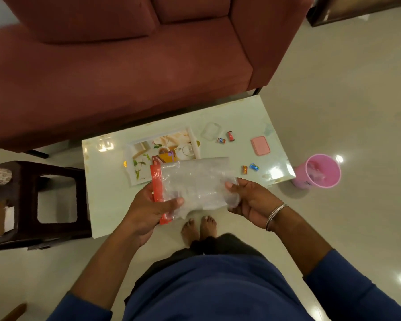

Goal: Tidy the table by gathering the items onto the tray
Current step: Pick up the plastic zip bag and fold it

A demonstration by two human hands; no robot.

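A person in blue sleeves stands at a pale glossy table (107, 181), holding a clear plastic bag (195, 181) with a red strip along one end above its near edge. The left hand (153, 207) grips the red-strip end, thumb across the plastic; the right hand (250, 200), a metal bangle (274, 215) on its wrist, pinches the opposite end. Behind the bag lies a tray (144, 156) printed with a floral picture. Farther right on the table are a clear lid (210, 131), a pink lid (261, 145) and four small wrapped candies (230, 136). A pink bin (320, 171) stands on the floor by the table's right corner, a maroon sofa (125, 66) beyond.
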